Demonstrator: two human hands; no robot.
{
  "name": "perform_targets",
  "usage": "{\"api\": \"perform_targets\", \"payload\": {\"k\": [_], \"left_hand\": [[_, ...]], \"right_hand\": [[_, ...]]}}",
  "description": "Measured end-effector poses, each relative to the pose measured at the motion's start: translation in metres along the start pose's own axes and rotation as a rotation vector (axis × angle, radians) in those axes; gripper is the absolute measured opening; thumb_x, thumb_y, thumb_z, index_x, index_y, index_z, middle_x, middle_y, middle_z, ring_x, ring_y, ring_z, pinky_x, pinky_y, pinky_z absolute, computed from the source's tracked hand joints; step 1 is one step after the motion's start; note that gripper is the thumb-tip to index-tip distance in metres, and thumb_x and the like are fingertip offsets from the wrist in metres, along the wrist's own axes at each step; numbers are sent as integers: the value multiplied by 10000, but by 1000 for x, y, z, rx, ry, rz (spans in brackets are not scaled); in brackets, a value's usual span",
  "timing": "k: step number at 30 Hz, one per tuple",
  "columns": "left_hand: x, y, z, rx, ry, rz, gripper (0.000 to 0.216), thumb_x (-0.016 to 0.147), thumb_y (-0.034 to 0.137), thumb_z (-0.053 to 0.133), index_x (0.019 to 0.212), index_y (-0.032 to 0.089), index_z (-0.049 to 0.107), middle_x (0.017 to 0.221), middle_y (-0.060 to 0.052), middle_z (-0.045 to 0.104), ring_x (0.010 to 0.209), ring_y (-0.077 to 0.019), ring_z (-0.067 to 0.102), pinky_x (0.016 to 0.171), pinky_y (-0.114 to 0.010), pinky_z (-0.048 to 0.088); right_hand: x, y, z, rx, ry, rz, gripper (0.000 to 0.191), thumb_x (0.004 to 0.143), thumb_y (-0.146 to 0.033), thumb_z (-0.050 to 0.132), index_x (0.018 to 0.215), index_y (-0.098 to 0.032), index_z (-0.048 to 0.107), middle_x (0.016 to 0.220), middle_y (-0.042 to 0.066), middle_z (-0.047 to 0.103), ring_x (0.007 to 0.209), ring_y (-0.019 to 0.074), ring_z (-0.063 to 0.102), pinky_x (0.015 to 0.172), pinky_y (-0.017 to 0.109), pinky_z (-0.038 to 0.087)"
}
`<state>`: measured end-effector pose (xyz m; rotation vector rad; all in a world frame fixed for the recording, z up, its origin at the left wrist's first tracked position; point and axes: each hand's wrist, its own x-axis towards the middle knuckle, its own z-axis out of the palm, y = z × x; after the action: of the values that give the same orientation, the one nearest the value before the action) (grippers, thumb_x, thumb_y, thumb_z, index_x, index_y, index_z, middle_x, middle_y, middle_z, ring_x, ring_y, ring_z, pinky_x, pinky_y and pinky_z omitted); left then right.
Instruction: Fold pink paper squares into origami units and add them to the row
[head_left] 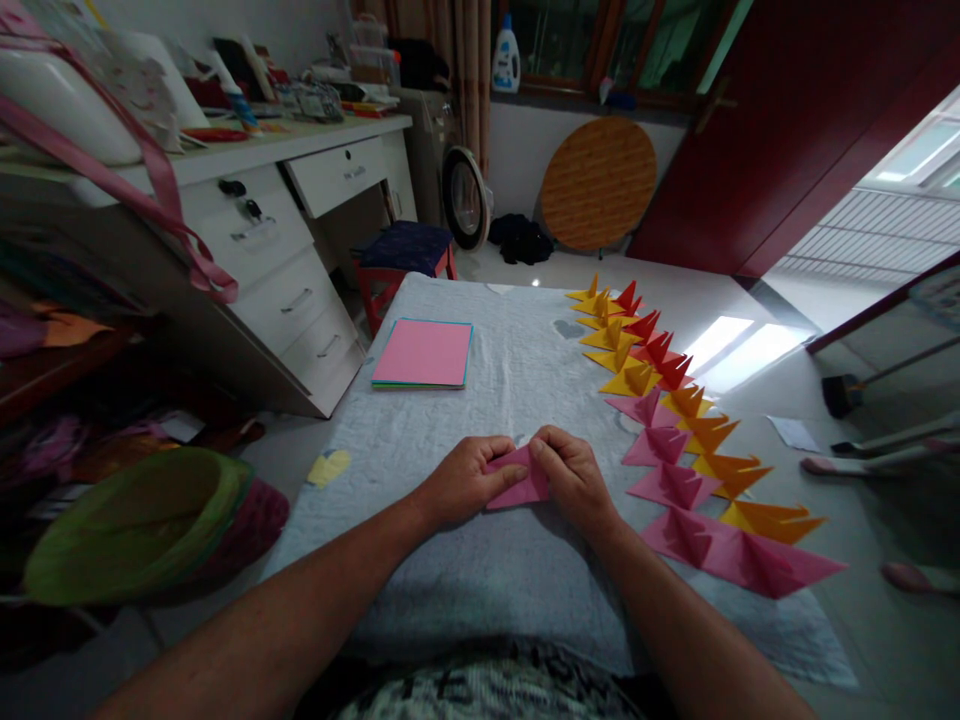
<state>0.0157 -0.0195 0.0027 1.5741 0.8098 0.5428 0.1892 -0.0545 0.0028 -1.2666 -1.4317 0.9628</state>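
Note:
Both hands hold one small piece of folded pink origami paper (531, 486) just above the cloth-covered table (517, 350). My left hand (469, 478) grips its left side, with the thumb lying across the top. My right hand (574, 475) pinches the upper right edge between thumb and curled fingers. The fingers hide part of the folds. Beyond my left hand lies a square stack of coloured paper (424, 353), pink on top. To the right stand rows of folded paper cranes: pink ones (656, 446), yellow ones (611, 335), orange ones (731, 472) and red ones (660, 347).
A white desk (277, 290) with drawers runs along the left, a stool (409, 250) beside it. A green mesh basket (142, 520) stands at the lower left. Behind the table are an open washing machine door (465, 198) and a round wooden board (598, 185).

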Motion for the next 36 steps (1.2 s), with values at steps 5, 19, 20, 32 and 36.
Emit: {"api": "perform_targets", "payload": {"k": [5,19,20,32,36], "left_hand": [[1,-5,-1,-78,-26,-27,381,843,514,672,749,163,558,656,40,459,584,-94,394,523,-209,278],[10,-5,-5,-520,196,51,339,807,358,747,1059,188,599,938,-20,649,841,-144,599,782,-256,475],[10,-6,-4,-473,251,63,346,811,346,739,1087,198,591,980,-26,639,889,-151,593,799,-258,476],[6,-6,-3,-155,391,95,277,850,294,685,1078,215,550,1094,-48,591,1031,-191,562,813,-282,476],[5,-1,-3,-174,326,90,315,875,257,639,1178,213,561,1156,-61,605,999,-181,585,809,-281,479]], "right_hand": [[0,5,-2,3,31,5,413,939,-411,485,580,-222,408,559,-44,363,536,114,346,531,273,283],[-1,6,2,116,-104,40,230,874,-382,617,742,-208,549,621,-44,456,558,110,402,524,246,310],[-1,6,2,86,-78,15,207,873,-351,611,736,-209,547,626,-43,453,562,111,401,530,249,313],[-1,2,6,-24,7,-226,98,867,-186,586,789,-222,538,903,51,632,743,151,576,601,257,446],[-1,4,6,-17,7,-219,85,882,-192,583,805,-217,558,908,49,655,751,148,600,605,250,460]]}}
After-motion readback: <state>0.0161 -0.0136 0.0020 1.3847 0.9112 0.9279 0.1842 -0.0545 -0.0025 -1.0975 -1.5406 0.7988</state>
